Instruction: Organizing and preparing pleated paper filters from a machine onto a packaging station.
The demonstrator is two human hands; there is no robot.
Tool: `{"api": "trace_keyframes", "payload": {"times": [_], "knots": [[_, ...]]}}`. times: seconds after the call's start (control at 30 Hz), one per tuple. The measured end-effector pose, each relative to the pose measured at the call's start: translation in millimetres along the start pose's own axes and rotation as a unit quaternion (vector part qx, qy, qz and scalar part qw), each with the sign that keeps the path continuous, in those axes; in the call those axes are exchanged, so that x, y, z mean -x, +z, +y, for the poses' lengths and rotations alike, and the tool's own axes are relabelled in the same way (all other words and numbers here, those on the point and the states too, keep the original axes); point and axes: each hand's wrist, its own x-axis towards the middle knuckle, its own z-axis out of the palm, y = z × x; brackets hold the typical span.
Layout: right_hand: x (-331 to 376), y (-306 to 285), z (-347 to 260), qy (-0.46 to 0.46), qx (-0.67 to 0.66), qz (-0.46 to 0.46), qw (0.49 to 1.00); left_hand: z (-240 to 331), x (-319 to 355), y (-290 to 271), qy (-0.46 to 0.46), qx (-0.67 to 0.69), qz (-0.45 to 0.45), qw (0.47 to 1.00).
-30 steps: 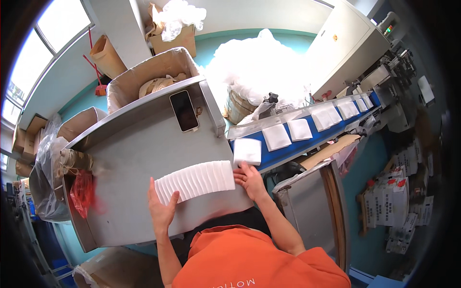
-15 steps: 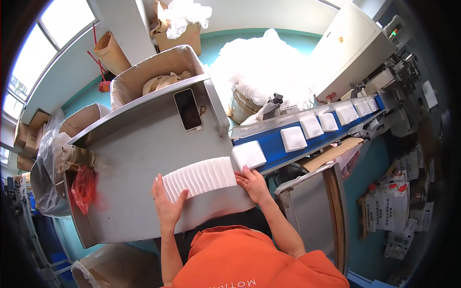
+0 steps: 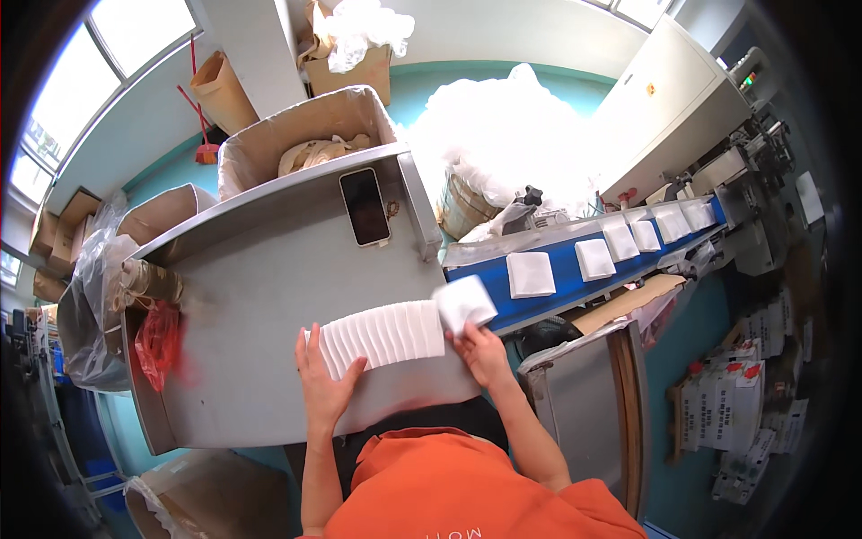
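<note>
A row of white folded pads [image 3: 384, 340] stands packed side by side on the grey metal table [image 3: 260, 278]. My left hand [image 3: 327, 382] lies at the row's left end, fingers outstretched along that end and thumb apart against the near side. At the other end, my right hand [image 3: 485, 353] pinches the near edge of a single white folded pad [image 3: 465, 304], tilted and slightly blurred. That pad is beside the row's right end, by the start of the blue conveyor belt [image 3: 561, 286]. Another folded pad [image 3: 531, 275] lies on the belt, with several more behind it.
A phone [image 3: 365, 207] lies at the table's far side, near its raised rim. A lined cardboard box [image 3: 305, 126] stands beyond. Left are a twine spool [image 3: 151, 280] and a red plastic bag [image 3: 158, 346]. A grey panel [image 3: 584, 395] stands right of me, below the belt.
My right hand has taken hold of the pad at the belt's end and brought it toward the row. Pads on the belt have moved nearer. My left hand stays at the row.
</note>
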Motion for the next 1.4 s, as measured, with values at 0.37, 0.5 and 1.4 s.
{"api": "trace_keyframes", "payload": {"times": [0.37,0.5,1.4], "knots": [[14,28,-5,0.155,0.121,-0.092,0.976,5,1,4,0.008,0.001,0.022,1.0],[-3,-2,2,0.048,0.049,-0.019,0.997,6,1,2,0.02,0.013,0.008,1.0],[18,47,0,-0.185,0.442,-0.006,0.878,33,9,22,0.053,0.062,-0.022,0.996]]}}
